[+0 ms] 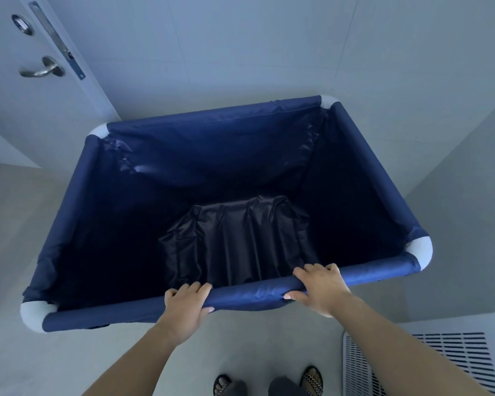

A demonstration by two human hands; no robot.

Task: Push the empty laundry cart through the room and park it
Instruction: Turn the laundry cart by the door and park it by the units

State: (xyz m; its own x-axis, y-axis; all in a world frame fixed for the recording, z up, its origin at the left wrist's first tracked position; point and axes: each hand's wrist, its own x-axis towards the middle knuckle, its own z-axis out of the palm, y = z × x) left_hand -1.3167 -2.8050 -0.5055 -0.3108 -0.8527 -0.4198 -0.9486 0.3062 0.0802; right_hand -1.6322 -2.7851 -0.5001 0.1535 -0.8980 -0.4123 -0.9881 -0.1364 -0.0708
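Observation:
A laundry cart (77, 201) with a dark blue fabric liner and white rounded corner pieces fills the middle of the head view. Nothing lies inside it; only the wrinkled dark bottom of the liner shows. My left hand (185, 305) grips the near rim bar left of its middle. Further right on the same bar, my right hand (320, 287) holds on with fingers curled over the top. The cart's far edge is close to the grey tiled wall, and its wheels are hidden.
A white door (26, 110) with a metal lever handle (42, 69) stands at the far left, next to the cart's far left corner. A white vented appliance (429, 358) sits on the floor at the lower right beside my feet. A wall runs along the right side.

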